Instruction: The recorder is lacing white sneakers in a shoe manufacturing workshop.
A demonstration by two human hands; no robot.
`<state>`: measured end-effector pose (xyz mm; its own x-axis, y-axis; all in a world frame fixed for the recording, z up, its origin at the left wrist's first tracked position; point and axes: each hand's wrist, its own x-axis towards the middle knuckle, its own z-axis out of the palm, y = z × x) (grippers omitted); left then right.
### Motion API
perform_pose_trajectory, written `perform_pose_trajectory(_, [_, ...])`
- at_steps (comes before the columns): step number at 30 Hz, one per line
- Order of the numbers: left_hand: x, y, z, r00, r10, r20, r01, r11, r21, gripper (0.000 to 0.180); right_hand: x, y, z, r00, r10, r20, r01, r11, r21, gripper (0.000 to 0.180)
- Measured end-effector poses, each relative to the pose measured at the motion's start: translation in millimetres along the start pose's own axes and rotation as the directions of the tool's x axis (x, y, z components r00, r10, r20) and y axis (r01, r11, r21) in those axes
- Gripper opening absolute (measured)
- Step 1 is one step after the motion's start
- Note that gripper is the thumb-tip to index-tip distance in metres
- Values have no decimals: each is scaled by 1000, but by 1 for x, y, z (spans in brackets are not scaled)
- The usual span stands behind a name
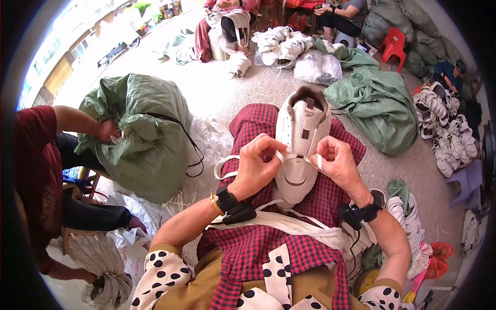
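Note:
A cream-white sneaker (295, 180) lies on the red-and-black checked cloth over my lap, its toe toward me and its heel opening away. A flat white shoelace (224, 166) runs through the eyelets nearest the toe. On the left side of the shoe, my left hand (257, 166) is closed, pinching one lace end, which loops out to the left. My right hand (338, 164) is closed on the other end at the shoe's right side. Both hands are just above the lowest eyelets. A bundle of loose white laces (310, 233) lies across my lap.
At the left, a person in a dark red shirt touches a full green sack (155, 155). Another green sack (377, 111) slumps ahead to the right. White shoes (281, 44) lie heaped farther off, near seated people. A red chair (394, 47) and a purple stool (467, 181) stand right.

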<state>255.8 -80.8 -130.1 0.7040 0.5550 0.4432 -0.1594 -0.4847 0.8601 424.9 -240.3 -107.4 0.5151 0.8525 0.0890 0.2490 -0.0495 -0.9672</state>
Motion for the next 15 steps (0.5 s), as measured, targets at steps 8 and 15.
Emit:
perform_pose_trajectory(8, [5,-10,-4,993,104,-49,-103,994,29,22,13,0,6,988,-125,87,127,992,-20,17])
perform_pose_trajectory(15, [47,17,-12,769,275,577,-542,758,362,27,1,-55,1,922,-310,233,381,603,-702,38])
